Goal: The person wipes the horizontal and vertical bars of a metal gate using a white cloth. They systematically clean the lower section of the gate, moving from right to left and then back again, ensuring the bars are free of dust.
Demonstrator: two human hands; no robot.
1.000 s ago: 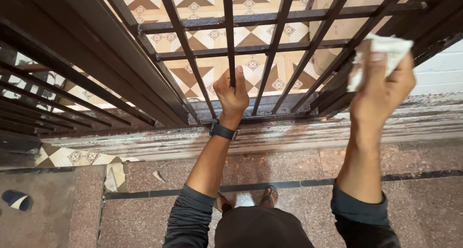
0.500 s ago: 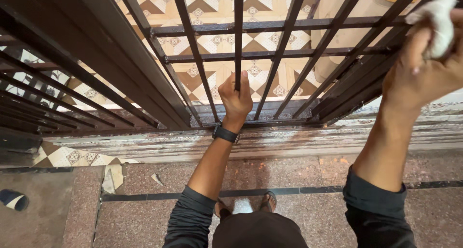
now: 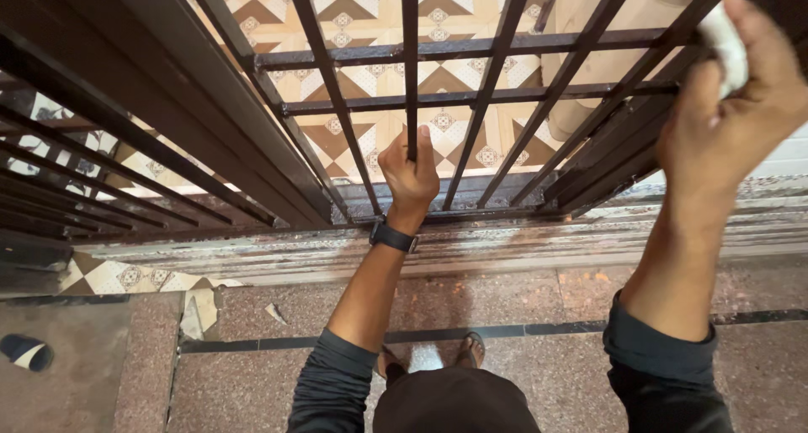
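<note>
Head view, looking straight down: the left hand (image 3: 410, 174) is clenching around a vertical bar (image 3: 410, 71) of the dark metal gate (image 3: 278, 159) at the centre of the frame, a black wristwatch (image 3: 392, 236) sitting just below it. Over at the upper right, the right hand (image 3: 730, 117) is gripping a white cloth (image 3: 725, 42) and pressing it against the gate's frame, with patterned floor tiles (image 3: 370, 12) showing through the bars.
</note>
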